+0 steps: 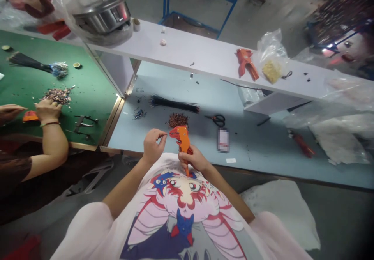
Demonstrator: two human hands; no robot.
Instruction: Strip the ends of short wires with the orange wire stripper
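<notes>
My right hand (191, 159) is wrapped round the handle of an orange wire stripper (184, 137), held upright over the front edge of the blue bench. Its red jaws point left. Between the fingertips of my left hand (154, 145) is a thin dark wire (166, 134), whose end reaches the jaws. Whether the jaws are closed on it cannot be made out. Just behind the tool lies a pile of small copper-coloured pieces (179, 120). Farther back rests a bundle of black wires (175, 104).
Scissors (217, 119) and a blurred phone-shaped item (223, 140) lie to the right. A raised shelf (201, 61) crosses behind, bearing another orange-red stripper (246, 64) and a bag of yellow bits (271, 71). At left, a co-worker's hands (48, 112) work at a green bench (96, 119).
</notes>
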